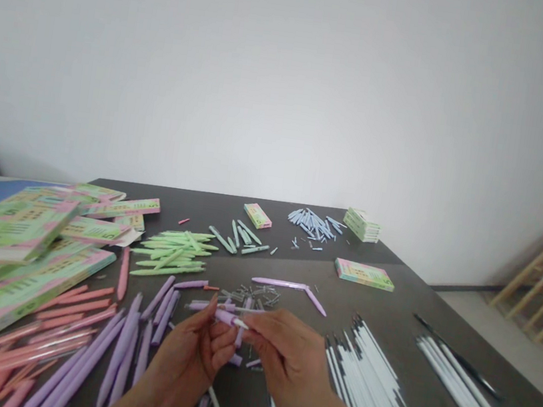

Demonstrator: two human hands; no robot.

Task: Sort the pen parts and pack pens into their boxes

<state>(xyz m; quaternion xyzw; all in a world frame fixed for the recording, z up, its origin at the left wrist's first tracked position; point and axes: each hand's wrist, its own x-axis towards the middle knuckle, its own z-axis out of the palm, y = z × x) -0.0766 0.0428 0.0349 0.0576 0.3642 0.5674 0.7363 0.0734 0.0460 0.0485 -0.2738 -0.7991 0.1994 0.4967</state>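
Plain white wall behind a dark, matte worktop [390,294] strewn with pen parts; both hands meet low at the centre. Left hand [189,357] has its fingers closed round a short lilac pen piece [226,318], smooth plastic, its long axis lying nearly level and pointing right; right hand [287,357] pinches toward its pale tip, fingers curled almost shut, seemingly on a thin white refill, though blur hides the contact; the piece sits between the two hands, touching the left, with the right just beside its open end. Lilac barrels [130,345] lie near the left wrist; pink barrels [17,356] further left beside flat green boxes [17,248]; slim white refills [368,379] fan out right of the right hand; green barrels [174,250] and small grey springs [251,293] rest beyond.
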